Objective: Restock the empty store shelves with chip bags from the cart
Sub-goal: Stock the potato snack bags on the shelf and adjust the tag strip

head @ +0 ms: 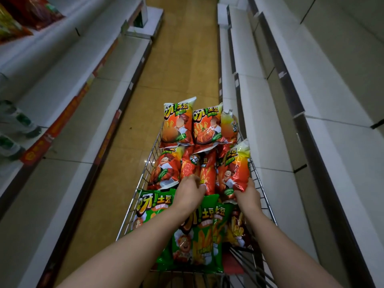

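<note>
right grip point(247, 196) grasping the lower end of a red chip bag point(234, 169) at the right wall of the cart point(262, 190), left grip point(190, 191) curled round the middle red bag point(208, 173) in the pile

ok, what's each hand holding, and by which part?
Right hand grips a red chip bag by its bottom edge. Left hand curls its fingers onto the middle red bag, low down; a real grip cannot be told.
</note>
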Demonstrator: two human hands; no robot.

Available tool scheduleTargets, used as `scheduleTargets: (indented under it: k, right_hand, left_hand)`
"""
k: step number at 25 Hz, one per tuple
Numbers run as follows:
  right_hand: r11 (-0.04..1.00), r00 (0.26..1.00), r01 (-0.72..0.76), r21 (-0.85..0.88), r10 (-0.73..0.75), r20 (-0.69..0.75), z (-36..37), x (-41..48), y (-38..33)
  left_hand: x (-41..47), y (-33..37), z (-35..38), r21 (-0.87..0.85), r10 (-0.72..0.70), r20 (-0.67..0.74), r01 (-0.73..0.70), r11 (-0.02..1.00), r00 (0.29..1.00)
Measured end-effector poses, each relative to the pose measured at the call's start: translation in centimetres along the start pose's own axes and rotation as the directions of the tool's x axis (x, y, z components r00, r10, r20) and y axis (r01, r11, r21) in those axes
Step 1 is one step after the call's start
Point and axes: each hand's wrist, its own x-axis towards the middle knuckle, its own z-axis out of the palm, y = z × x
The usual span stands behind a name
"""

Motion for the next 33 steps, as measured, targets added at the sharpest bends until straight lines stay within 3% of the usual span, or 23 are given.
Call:
scheduleTargets:
  k: [3,6,11,14,17,21,23,28,31,33]
  right_hand:
    - [0.979,0.996,0.084,0.185,-0.079,-0.036,-3.0,-2.5,0.1]
    - [0.862,0.980,0.161,0.480,-0.199,0.029,-6.5,-6.1,-0.9]
    - [0.631,0.891,0.171,0.756,-0.427,0.155,-11.7,-11.1,-2.8]
    - [0.642,0.868,0.176,0.747,-0.459,0.190,-14.3,-15.0,-2.8]
    - [0.704,0.862,0.263,0.660,-0.478,0.166,-17.7,-20.8,-2.7]
    - [0.742,0.890,0.435,0.510,-0.439,-0.122,-21.5,-30.4,-2.6]
    - [0.738,0.836,0.547,0.395,-0.460,-0.298,-23.6,-35.6,-2.2]
    - [0.637,0.672,0.711,0.299,-0.491,-0.554,-29.4,-47.7,0.2]
    - [0.628,0.596,0.737,0.251,-0.426,-0.681,-32.7,-54.6,2.6]
    - [0.677,0.551,0.703,0.217,-0.327,-0.768,-34.9,-59.1,5.3]
  left_hand:
    - [0.0,1.4,-0.1,-0.041,0.012,0.002,-0.012,0.999,1.000]
    - [-0.8,3.5,-0.8,-0.127,0.045,0.021,-0.042,0.991,0.999]
    - [-4.8,7.3,-3.3,-0.497,0.174,0.006,-0.148,0.855,0.985]
    - [-9.3,9.0,-4.1,-0.724,0.304,0.090,-0.148,0.674,0.948]
    - [-15.2,10.4,-4.3,-0.753,0.392,0.021,-0.243,0.612,0.920]
    - [-24.1,12.3,-4.5,-0.771,0.516,-0.089,-0.387,0.506,0.852]
    - [-29.0,13.7,-5.1,-0.799,0.586,-0.114,-0.425,0.426,0.802]
    - [-41.4,17.7,-6.2,-0.851,0.763,-0.056,-0.430,0.302,0.645]
    - [-48.5,19.9,-5.4,-0.866,0.845,0.035,-0.405,0.292,0.534]
    - [-53.2,21.2,-3.9,-0.868,0.883,0.128,-0.380,0.320,0.452]
